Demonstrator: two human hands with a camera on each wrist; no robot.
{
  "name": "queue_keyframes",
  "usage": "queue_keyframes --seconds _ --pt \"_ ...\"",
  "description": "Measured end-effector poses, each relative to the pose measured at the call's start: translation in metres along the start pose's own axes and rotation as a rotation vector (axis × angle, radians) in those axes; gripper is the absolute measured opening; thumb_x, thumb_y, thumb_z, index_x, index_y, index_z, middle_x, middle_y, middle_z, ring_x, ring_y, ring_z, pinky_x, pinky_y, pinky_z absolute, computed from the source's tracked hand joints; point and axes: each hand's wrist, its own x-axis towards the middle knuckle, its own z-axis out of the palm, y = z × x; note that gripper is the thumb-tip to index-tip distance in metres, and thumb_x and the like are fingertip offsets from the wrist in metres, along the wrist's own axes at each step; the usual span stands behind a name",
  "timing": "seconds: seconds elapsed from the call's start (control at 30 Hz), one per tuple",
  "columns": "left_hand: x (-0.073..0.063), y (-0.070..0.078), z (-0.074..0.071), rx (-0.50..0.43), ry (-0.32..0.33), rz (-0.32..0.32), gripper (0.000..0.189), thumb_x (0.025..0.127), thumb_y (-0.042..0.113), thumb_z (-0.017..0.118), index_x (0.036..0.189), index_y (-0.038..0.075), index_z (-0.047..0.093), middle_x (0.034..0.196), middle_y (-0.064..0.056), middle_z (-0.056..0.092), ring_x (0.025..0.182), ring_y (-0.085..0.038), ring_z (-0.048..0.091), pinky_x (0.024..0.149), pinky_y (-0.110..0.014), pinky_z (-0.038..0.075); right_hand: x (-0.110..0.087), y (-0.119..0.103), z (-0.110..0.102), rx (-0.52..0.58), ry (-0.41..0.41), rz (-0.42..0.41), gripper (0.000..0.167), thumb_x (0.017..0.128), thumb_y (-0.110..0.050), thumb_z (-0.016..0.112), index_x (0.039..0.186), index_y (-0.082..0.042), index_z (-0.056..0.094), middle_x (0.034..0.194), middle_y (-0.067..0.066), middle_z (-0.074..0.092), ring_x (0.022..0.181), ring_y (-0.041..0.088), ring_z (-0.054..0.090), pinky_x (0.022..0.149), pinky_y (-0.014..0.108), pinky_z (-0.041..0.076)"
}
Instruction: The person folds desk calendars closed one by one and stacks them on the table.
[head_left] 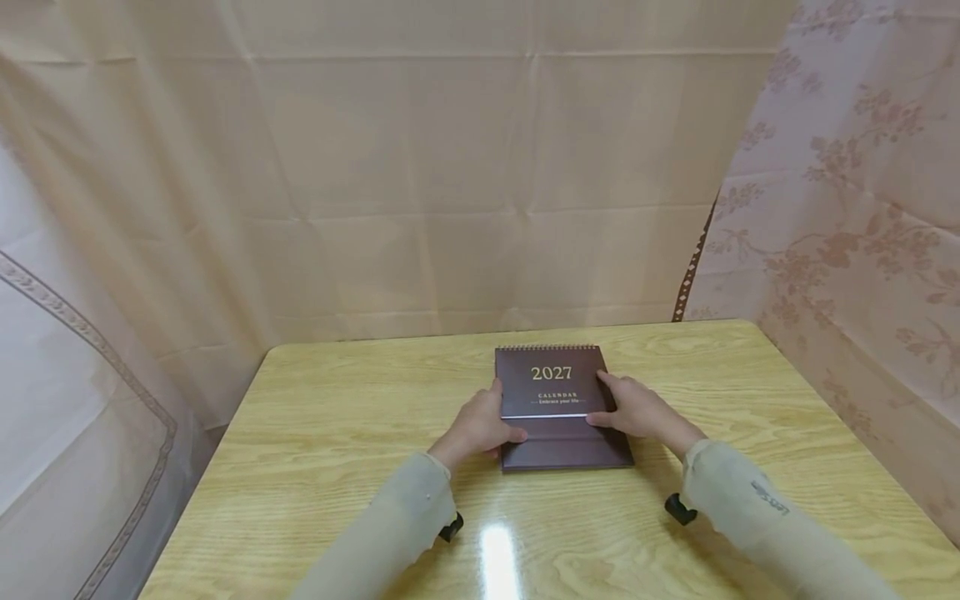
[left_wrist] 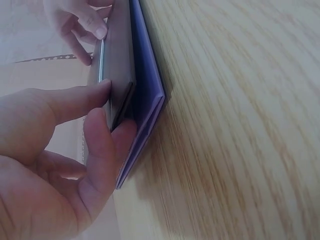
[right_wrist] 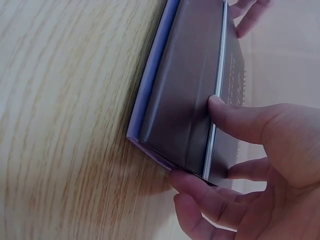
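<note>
A dark brown desk calendar (head_left: 555, 437) with gold "2027" lettering and a wire spiral along its far edge lies at a low slant over the table. My left hand (head_left: 480, 422) pinches its left edge, thumb on top and fingers underneath. On the opposite edge, my right hand (head_left: 641, 406) grips it, its thumb by the pale lower edge of the page stack. A gap shows in the left wrist view between the upper board and a purple-looking lower panel (left_wrist: 147, 75). The right wrist view has the page stack's edge (right_wrist: 212, 145) under the right thumb.
The calendar is on a wood-grain table (head_left: 337, 433) with rounded far corners. Beige cloth (head_left: 390, 167) hangs behind it, and a flowered curtain (head_left: 862, 208) on the right. White cloth (head_left: 52, 375) hangs at the left. Black straps (head_left: 681, 508) show below the sleeves.
</note>
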Motion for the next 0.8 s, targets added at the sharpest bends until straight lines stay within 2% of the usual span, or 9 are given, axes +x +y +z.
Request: queue_keyframes --seconds 0.1,0.33,0.43,0.67,0.8 --pt "-0.0001 0.0007 -0.0005 0.014 -0.002 -0.014 0.109 0.081 0.016 0.088 0.159 -0.004 0.015 0.136 -0.031 0.053 0.045 -0.022 0.060 0.044 -0.032 0.053 -0.0010 -0.0022 -0.0011 -0.003 -0.003 0.000 0.088 0.091 -0.033 0.078 0.150 0.014 0.033 0.138 0.040 0.048 0.129 0.051 0.047 0.105 0.061 0.041" --pt "0.0002 0.0034 -0.0024 0.023 -0.009 -0.038 0.108 0.082 0.017 0.088 0.158 -0.006 0.016 0.131 -0.030 0.059 0.045 -0.022 0.061 0.044 -0.031 0.053 -0.0027 -0.0036 -0.0010 -0.022 -0.020 0.002 0.083 0.092 -0.036 0.077 0.149 0.011 0.038 0.133 0.035 0.054 0.120 0.044 0.055 0.097 0.058 0.047" --pt "-0.0008 0.0049 -0.0023 0.033 0.007 -0.040 0.105 0.081 0.017 0.088 0.158 -0.006 0.020 0.133 -0.031 0.057 0.044 -0.021 0.060 0.044 -0.031 0.053 -0.0032 -0.0040 -0.0011 -0.020 -0.028 0.004 0.083 0.092 -0.036 0.076 0.150 0.010 0.038 0.135 0.035 0.053 0.121 0.044 0.055 0.097 0.058 0.047" --pt "-0.0043 0.0079 -0.0003 0.082 0.037 -0.037 0.094 0.080 0.018 0.089 0.151 -0.009 0.034 0.121 -0.030 0.061 0.041 -0.017 0.057 0.039 -0.027 0.048 -0.0039 -0.0033 0.0002 -0.025 -0.027 -0.009 0.081 0.093 -0.035 0.076 0.149 0.011 0.039 0.134 0.035 0.053 0.120 0.045 0.054 0.096 0.058 0.047" --pt "-0.0048 0.0080 0.0005 0.110 0.042 -0.046 0.094 0.080 0.019 0.089 0.151 -0.009 0.034 0.121 -0.030 0.061 0.041 -0.016 0.056 0.038 -0.025 0.045 -0.0046 -0.0049 0.0007 -0.026 -0.034 -0.004 0.080 0.093 -0.035 0.075 0.149 0.011 0.039 0.133 0.036 0.052 0.118 0.044 0.055 0.095 0.058 0.048"
